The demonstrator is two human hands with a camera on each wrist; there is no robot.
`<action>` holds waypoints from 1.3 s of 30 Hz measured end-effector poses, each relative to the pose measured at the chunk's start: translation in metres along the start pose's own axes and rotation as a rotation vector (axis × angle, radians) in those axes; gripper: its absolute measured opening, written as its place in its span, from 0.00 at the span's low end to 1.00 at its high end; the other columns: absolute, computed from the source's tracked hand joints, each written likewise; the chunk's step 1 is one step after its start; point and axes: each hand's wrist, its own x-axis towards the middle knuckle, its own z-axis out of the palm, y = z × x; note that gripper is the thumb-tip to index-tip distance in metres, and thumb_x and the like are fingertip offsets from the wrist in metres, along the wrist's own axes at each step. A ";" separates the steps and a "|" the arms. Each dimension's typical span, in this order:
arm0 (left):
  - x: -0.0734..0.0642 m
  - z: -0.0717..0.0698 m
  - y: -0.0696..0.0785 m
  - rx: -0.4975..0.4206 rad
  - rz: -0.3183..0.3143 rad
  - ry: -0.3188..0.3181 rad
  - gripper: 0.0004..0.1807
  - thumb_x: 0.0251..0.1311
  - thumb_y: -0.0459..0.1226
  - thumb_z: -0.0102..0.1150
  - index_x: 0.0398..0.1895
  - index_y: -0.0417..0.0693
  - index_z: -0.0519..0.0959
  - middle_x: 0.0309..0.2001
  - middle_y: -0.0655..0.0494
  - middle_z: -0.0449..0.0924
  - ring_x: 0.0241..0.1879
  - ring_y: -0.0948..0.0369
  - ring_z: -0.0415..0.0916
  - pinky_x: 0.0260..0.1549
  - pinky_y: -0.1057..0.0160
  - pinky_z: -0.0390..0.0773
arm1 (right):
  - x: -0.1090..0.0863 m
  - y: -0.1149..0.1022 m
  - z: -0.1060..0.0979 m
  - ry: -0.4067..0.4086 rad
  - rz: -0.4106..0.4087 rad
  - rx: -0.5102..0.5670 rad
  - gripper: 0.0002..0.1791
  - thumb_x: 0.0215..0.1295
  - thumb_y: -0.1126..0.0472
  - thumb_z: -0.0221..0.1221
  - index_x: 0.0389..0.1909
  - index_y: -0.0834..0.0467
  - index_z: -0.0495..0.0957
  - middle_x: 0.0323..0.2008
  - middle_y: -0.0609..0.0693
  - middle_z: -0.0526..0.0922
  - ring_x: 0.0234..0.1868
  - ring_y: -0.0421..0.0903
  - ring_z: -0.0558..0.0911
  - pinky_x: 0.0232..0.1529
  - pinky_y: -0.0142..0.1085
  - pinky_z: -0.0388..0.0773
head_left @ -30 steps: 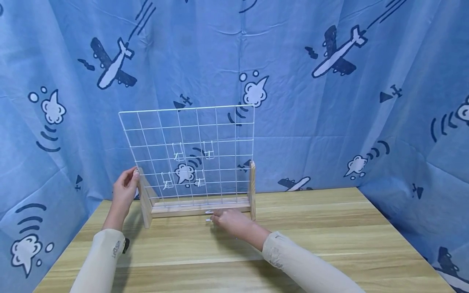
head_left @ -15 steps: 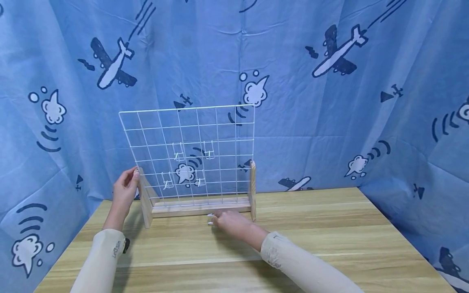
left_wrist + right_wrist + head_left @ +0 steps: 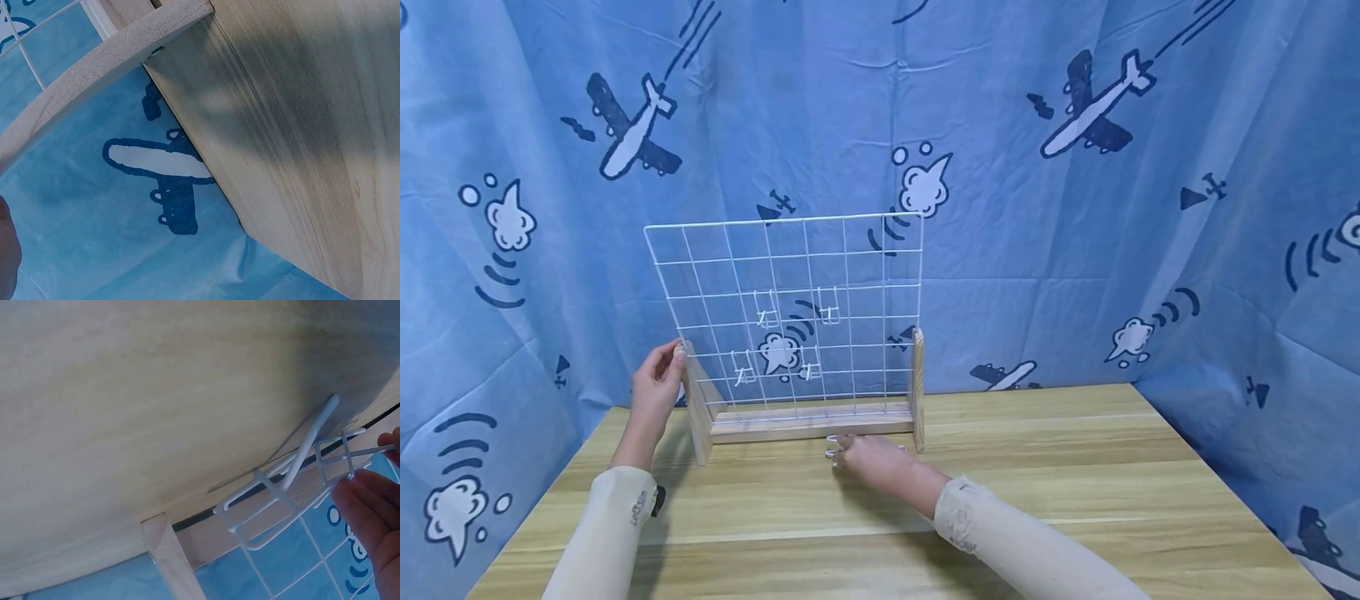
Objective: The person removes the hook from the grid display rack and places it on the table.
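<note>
Hooks (image 3: 305, 452), bent white wire, pinched in right grip (image 3: 883, 465), left grip (image 3: 656, 387) pinching wooden upright (image 3: 697, 412)

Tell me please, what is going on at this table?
Someone is working at a white wire grid in a wooden stand. The left hand grips the top of the stand's left upright, and the right hand holds at least one white wire hook low in front of the stand. Four other hooks hang on the grid; what the right hand holds is not hung there.
</note>
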 end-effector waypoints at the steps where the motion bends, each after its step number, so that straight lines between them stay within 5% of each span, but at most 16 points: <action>1: 0.000 0.000 0.000 -0.001 0.002 0.000 0.29 0.73 0.49 0.40 0.69 0.41 0.63 0.64 0.44 0.66 0.65 0.52 0.62 0.61 0.72 0.66 | 0.000 0.000 0.000 0.006 0.000 0.009 0.09 0.66 0.60 0.59 0.44 0.51 0.84 0.53 0.54 0.80 0.42 0.46 0.85 0.35 0.28 0.83; 7: 0.001 0.000 -0.001 -0.010 0.000 0.000 0.29 0.73 0.49 0.41 0.69 0.41 0.63 0.64 0.44 0.65 0.65 0.53 0.62 0.61 0.73 0.66 | -0.003 -0.002 0.001 0.025 -0.005 0.092 0.11 0.68 0.54 0.58 0.44 0.52 0.85 0.55 0.59 0.79 0.50 0.51 0.82 0.43 0.35 0.83; 11: 0.001 0.000 -0.001 -0.008 -0.005 0.001 0.29 0.73 0.49 0.41 0.69 0.41 0.63 0.64 0.44 0.66 0.65 0.53 0.62 0.60 0.75 0.66 | -0.005 -0.004 0.004 0.044 -0.019 0.107 0.09 0.67 0.53 0.59 0.40 0.52 0.85 0.53 0.59 0.79 0.46 0.50 0.83 0.41 0.35 0.84; 22: 0.001 0.001 -0.001 -0.016 -0.019 0.003 0.29 0.73 0.49 0.40 0.70 0.42 0.63 0.65 0.44 0.65 0.66 0.52 0.61 0.64 0.67 0.65 | -0.007 -0.006 0.005 0.045 -0.039 -0.016 0.12 0.63 0.46 0.61 0.41 0.46 0.86 0.53 0.52 0.80 0.51 0.45 0.80 0.48 0.34 0.81; 39: 0.001 0.001 -0.002 -0.023 -0.011 0.007 0.29 0.73 0.49 0.41 0.70 0.42 0.62 0.66 0.43 0.65 0.67 0.51 0.59 0.67 0.59 0.62 | -0.009 -0.010 0.004 0.035 -0.049 -0.104 0.11 0.63 0.44 0.60 0.38 0.44 0.86 0.52 0.48 0.80 0.48 0.42 0.78 0.44 0.31 0.80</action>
